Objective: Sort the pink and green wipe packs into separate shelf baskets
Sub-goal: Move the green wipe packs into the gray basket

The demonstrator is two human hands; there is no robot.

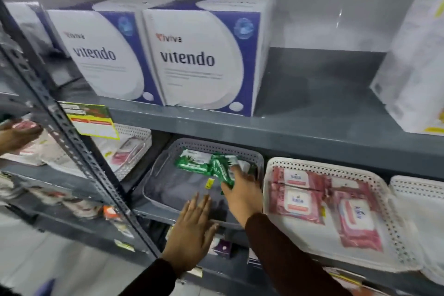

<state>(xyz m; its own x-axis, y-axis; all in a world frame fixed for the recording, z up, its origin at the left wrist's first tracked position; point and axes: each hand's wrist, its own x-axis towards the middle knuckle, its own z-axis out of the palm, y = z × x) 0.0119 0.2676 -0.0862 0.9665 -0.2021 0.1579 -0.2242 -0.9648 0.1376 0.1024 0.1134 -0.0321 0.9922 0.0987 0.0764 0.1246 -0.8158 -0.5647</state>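
A grey perforated basket [153,190] sits on the middle shelf with a green wipe pack [192,162] lying at its back. My right hand [242,193] reaches into this basket and grips a second green wipe pack [222,168], held tilted just above the first. My left hand [192,230] rests flat with fingers spread on the basket's front rim, holding nothing. To the right, a white perforated basket [394,243] holds several pink wipe packs [298,191].
Two white and blue "vitendo" boxes [187,60] stand on the upper shelf, a white package [413,67] at its right. A slotted metal upright [72,132] crosses the left. Another person's hand [14,134] holds pink packs at far left. Another white basket [418,190] sits far right.
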